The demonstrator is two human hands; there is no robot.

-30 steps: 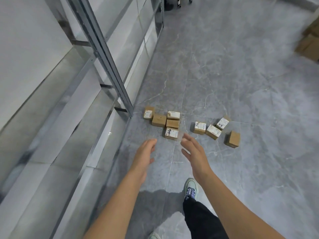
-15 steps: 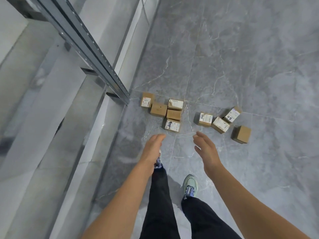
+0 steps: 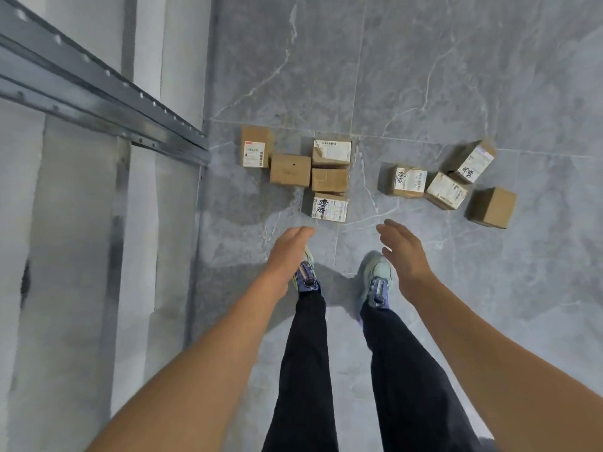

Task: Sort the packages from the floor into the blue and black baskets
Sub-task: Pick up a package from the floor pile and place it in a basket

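Five packages point(image 3: 321, 177) lie left of four packages point(image 3: 452, 184).

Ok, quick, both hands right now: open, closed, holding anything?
Left hand: open, fingers straight, holding nothing, just short of the nearest labelled package.
Right hand: open, fingers relaxed, holding nothing.

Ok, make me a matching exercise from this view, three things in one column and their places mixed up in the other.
Things:
1. left hand
2. plain brown cardboard box
3. brown cardboard box with red-marked white label

Places:
A. far right end of the boxes on the floor
B. nearest the grey metal rail
C. above the left shoe, holding nothing

Pairs: 1-C, 2-A, 3-B
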